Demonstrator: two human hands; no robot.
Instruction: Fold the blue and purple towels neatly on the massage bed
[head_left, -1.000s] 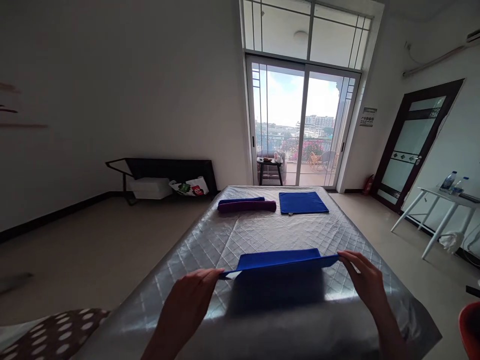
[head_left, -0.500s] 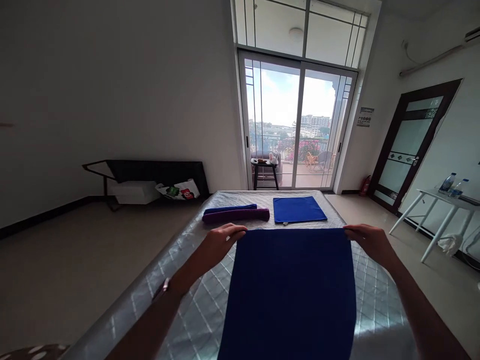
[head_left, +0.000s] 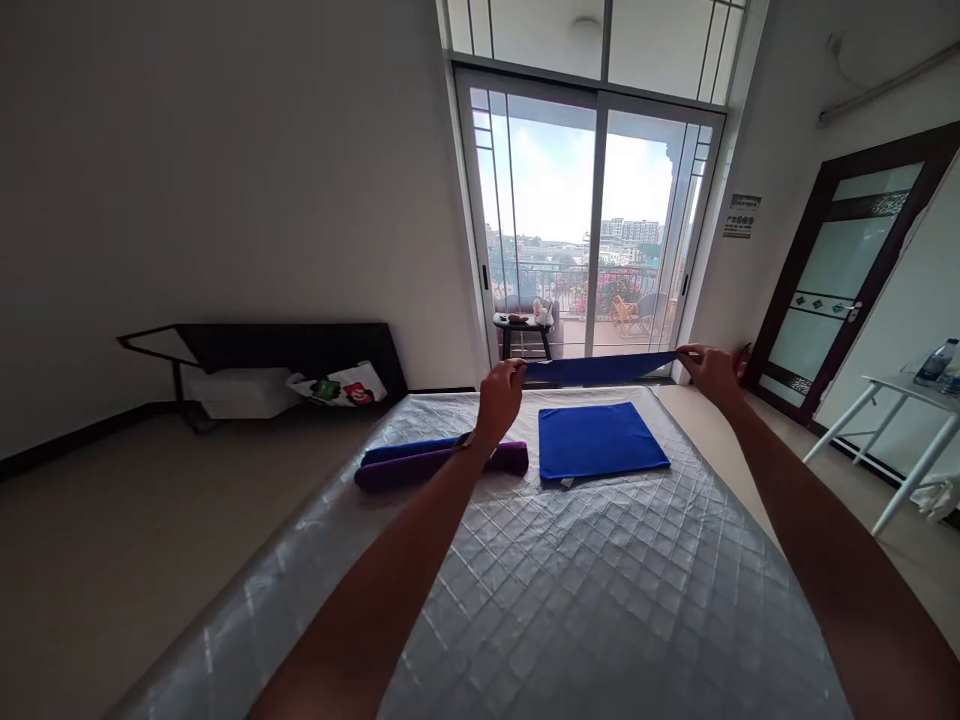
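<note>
Stretched between my two hands is a dark blue cloth (head_left: 600, 370), held up by its corners and seen nearly edge-on above the far end of the bed. My left hand (head_left: 501, 400) pinches its left corner. At the right corner, my right hand (head_left: 709, 372) is closed on it in the same way. Below the raised cloth, a folded bright blue cloth (head_left: 602, 441) lies flat on the silver quilted mattress (head_left: 585, 580). A purple rolled cloth (head_left: 405, 472) lies to the left beside a blue rolled cloth (head_left: 409, 450), partly behind my left forearm.
A dark stool (head_left: 525, 330) stands by the glass sliding door (head_left: 596, 220). Along the left wall are a black bench-like frame (head_left: 300, 345), a white box (head_left: 244, 392) and a printed bag (head_left: 341, 386). A white table (head_left: 911, 390) with bottles stands at right.
Both hands have moved up and away with the dark blue cloth. Its hanging sheet no longer covers the near mattress and now appears as a thin strip. My view has shifted slightly.
</note>
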